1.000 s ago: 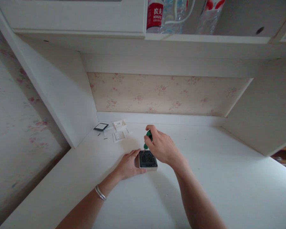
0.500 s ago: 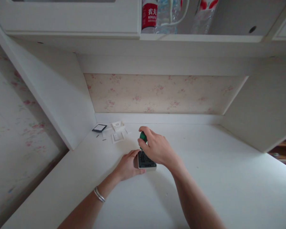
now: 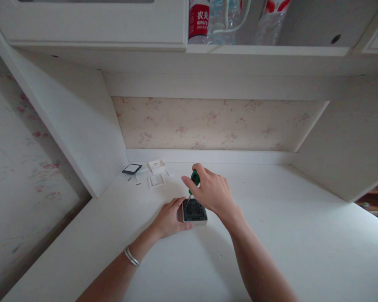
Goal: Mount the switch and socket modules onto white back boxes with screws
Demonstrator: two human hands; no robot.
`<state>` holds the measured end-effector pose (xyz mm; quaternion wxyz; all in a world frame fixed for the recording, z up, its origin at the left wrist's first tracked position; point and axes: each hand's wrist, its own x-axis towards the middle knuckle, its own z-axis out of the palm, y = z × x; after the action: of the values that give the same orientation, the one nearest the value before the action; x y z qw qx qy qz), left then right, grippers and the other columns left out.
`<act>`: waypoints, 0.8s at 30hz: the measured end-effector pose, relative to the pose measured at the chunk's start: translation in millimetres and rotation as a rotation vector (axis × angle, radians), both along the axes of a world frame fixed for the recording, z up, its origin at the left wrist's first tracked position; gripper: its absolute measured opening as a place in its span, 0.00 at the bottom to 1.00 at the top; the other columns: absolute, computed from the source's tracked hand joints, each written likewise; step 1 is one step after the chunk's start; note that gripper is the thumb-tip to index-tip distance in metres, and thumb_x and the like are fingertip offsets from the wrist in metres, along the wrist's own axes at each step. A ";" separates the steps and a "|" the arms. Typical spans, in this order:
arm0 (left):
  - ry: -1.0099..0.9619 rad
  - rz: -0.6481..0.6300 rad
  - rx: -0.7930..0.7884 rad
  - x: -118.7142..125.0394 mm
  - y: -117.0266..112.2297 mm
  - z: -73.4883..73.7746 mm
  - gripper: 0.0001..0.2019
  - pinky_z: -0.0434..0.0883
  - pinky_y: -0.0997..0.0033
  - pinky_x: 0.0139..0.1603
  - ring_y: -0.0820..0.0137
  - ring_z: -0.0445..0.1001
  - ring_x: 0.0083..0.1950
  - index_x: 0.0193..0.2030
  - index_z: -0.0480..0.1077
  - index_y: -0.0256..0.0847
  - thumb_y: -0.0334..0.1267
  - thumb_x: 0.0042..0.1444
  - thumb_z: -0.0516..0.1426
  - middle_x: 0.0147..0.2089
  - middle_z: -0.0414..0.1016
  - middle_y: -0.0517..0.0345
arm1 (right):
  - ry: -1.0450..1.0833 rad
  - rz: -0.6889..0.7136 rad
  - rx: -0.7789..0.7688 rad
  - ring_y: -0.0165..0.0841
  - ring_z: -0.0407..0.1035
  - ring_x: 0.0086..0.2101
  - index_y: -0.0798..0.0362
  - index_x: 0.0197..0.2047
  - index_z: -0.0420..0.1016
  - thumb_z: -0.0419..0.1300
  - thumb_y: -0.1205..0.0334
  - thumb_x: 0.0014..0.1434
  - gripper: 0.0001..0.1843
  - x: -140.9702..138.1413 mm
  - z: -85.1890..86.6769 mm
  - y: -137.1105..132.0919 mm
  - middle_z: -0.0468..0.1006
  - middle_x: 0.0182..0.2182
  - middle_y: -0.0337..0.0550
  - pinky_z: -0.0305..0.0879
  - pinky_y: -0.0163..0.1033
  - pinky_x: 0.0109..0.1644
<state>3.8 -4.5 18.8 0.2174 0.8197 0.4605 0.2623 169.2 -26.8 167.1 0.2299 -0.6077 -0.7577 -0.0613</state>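
A small square module (image 3: pixel 194 211) with a dark face and white casing lies on the white desk (image 3: pixel 271 235). My left hand (image 3: pixel 169 218), a silver bangle on its wrist, grips the module's left side with thumb and fingers. My right hand (image 3: pixel 209 189) is closed around a green-handled screwdriver (image 3: pixel 193 179) held nearly upright, its thin shaft reaching down to the module's upper left corner.
At the back left of the desk lie a black-framed square plate (image 3: pixel 132 168), two white square parts (image 3: pixel 156 166) and a few tiny dark screws (image 3: pixel 137 183). A shelf overhead holds water bottles (image 3: pixel 199 20). A white side panel (image 3: pixel 82 126) stands on the left.
My right hand has turned on the screwdriver, its fingers shifting round the handle and the handle tilting slightly right. The left hand and module stay put.
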 end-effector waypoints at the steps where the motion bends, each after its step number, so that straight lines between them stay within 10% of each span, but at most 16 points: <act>1: 0.000 -0.002 0.004 -0.2 0.2 -0.8 0.42 0.59 0.57 0.59 0.55 0.64 0.58 0.62 0.55 0.48 0.52 0.39 0.65 0.59 0.64 0.53 | -0.013 -0.041 -0.011 0.39 0.72 0.31 0.48 0.48 0.62 0.42 0.42 0.62 0.22 -0.5 -0.7 1.0 0.77 0.33 0.43 0.52 0.37 0.31; 8: 0.014 -0.018 0.011 -0.6 2.0 -1.7 0.41 0.60 0.58 0.58 0.55 0.65 0.58 0.61 0.57 0.48 0.52 0.39 0.66 0.58 0.65 0.53 | 0.033 0.111 -0.026 0.36 0.71 0.33 0.48 0.55 0.55 0.45 0.57 0.62 0.18 3.4 1.7 -3.4 0.76 0.45 0.44 0.53 0.37 0.32; 14: 0.013 -0.009 0.014 -0.3 1.7 -1.4 0.42 0.61 0.58 0.58 0.55 0.64 0.58 0.61 0.56 0.47 0.53 0.39 0.65 0.59 0.64 0.52 | -0.029 0.032 -0.089 0.38 0.70 0.29 0.48 0.49 0.63 0.41 0.42 0.62 0.23 1.4 3.4 -4.2 0.76 0.28 0.43 0.51 0.37 0.31; 19: 0.011 -0.018 0.005 0.0 0.7 1.3 0.42 0.60 0.57 0.59 0.55 0.64 0.58 0.61 0.56 0.49 0.52 0.39 0.65 0.59 0.64 0.53 | 0.030 0.088 -0.072 0.34 0.69 0.31 0.47 0.53 0.60 0.44 0.57 0.61 0.17 5.9 6.4 -5.2 0.77 0.41 0.43 0.51 0.36 0.32; 24: 0.012 -0.006 0.005 0.5 -0.9 2.6 0.40 0.60 0.55 0.59 0.54 0.64 0.58 0.61 0.57 0.49 0.53 0.40 0.65 0.59 0.64 0.52 | -0.010 -0.001 -0.063 0.37 0.68 0.28 0.48 0.44 0.65 0.42 0.44 0.62 0.20 5.7 4.7 -4.5 0.77 0.29 0.42 0.49 0.36 0.30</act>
<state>4.3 -5.4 21.4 0.2137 0.8231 0.4586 0.2579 174.8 -31.3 171.8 0.2066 -0.6149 -0.7600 -0.0407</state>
